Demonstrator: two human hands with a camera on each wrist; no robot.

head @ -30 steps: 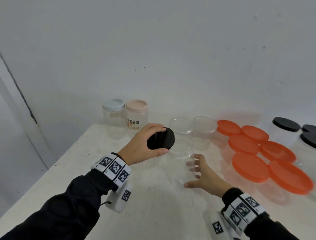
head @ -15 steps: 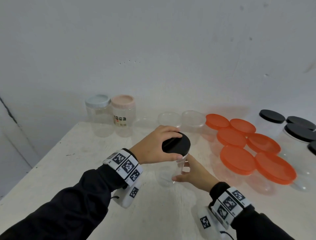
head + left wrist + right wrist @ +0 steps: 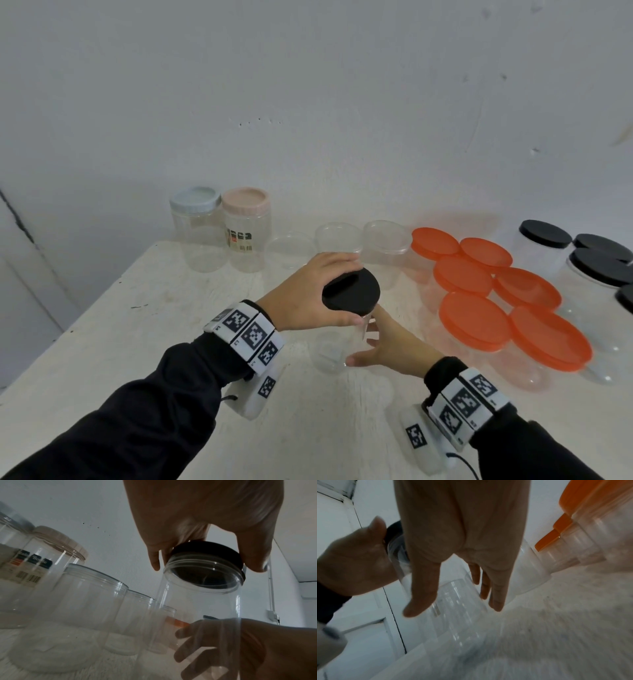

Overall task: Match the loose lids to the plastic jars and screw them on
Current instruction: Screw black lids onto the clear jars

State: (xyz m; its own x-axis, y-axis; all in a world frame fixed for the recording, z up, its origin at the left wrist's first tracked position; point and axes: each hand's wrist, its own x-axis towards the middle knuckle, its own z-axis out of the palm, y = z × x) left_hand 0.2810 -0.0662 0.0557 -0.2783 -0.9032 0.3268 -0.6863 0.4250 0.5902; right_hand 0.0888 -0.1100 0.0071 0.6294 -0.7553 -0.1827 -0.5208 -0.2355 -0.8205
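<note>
Head view: the black lid (image 3: 351, 291) sits tilted on the mouth of the clear jar (image 3: 334, 349), which stands on the worktop (image 3: 308, 428) in front of the person.
Lid seating: in the left wrist view the lid (image 3: 208, 561) is canted — its far edge rides higher than the jar's threaded rim (image 3: 200, 577), so it looks not yet seated flat.
Left hand: the left hand (image 3: 308, 298) grips the lid from above, thumb at the near edge and fingers curled over the far edge.
Right hand: the right hand (image 3: 387, 346) has its fingers spread and nearly straight around the jar's lower wall; through the clear plastic the fingers (image 3: 193, 650) seem to lie against it, steadying more than clamping.
Doing it well: I judge the lid should be levelled on the rim before any turn — then a light press and a twist by the left hand while the right tightens on the jar wall so the jar cannot spin or tip.
Risk: turning while canted could cross the threads.
Around: open clear jars (image 3: 342, 236) stand just behind, orange-lidded jars (image 3: 479, 325) to the right, black-lidded jars (image 3: 544, 236) further right, and blue-lidded (image 3: 195, 202) and pink-lidded (image 3: 244, 202) jars at the back left.
</note>
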